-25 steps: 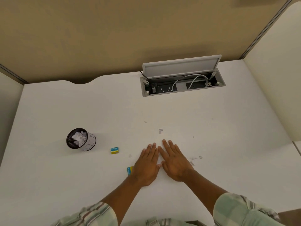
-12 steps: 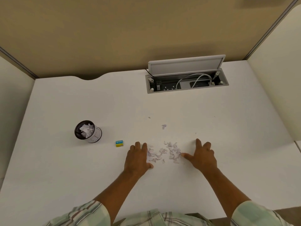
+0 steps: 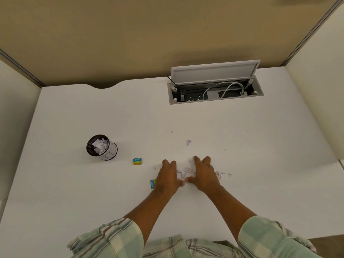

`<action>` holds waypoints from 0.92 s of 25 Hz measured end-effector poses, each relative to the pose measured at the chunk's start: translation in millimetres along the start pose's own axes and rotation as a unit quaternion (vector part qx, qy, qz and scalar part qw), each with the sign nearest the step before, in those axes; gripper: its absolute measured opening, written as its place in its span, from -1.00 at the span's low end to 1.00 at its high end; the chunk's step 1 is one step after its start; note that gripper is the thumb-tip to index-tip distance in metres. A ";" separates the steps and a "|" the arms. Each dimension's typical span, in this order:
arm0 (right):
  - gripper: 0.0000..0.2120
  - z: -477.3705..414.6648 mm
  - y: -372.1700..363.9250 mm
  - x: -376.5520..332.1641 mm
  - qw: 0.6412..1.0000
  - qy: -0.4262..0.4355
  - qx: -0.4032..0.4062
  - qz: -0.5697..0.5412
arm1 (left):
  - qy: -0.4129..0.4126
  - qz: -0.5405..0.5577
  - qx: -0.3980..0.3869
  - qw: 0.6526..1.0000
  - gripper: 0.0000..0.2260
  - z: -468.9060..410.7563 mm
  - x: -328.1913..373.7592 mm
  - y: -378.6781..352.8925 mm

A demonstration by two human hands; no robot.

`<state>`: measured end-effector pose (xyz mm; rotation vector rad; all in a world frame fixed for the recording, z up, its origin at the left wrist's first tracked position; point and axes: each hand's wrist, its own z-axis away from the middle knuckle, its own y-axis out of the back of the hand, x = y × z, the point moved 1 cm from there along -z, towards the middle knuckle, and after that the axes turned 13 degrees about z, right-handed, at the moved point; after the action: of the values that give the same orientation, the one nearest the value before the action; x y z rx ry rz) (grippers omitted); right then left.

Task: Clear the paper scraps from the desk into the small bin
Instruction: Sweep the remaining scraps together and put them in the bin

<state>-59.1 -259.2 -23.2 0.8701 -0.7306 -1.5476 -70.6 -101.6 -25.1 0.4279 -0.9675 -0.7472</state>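
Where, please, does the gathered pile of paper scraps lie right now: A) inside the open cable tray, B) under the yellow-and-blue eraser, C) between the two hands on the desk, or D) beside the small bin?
C: the pile of paper scraps lies between the left hand and right hand, on the desk.

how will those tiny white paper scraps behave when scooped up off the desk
The tiny white paper scraps look thin and light, so some will probably slip past the left hand and right hand. Strays already lie outside. They likely crumple rather than break.
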 end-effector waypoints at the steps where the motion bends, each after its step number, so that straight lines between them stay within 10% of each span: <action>1: -0.17 -2.5 -0.3 -5.2 1.000 0.007 0.005 0.002 | 0.003 0.011 0.005 1.000 -0.33 -0.6 1.7 -0.8; 8: -0.82 -6.7 -8.9 -25.2 0.994 0.075 0.060 0.044 | -0.007 0.064 0.039 0.997 -0.78 -0.4 1.0 -10.2; 17: -0.82 -16.5 -5.7 -27.6 0.996 0.067 0.011 0.063 | 0.017 0.009 0.004 1.000 -0.68 -12.2 1.4 -0.5; 23: -0.89 -7.7 0.6 -11.8 0.940 -0.090 -0.009 -0.328 | 0.054 0.193 0.067 0.978 -0.93 7.7 -8.0 17.4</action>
<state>-51.5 -247.5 -25.2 1.0271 -0.5772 -2.2457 -73.5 -83.9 -14.9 0.3781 -0.9648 -0.3062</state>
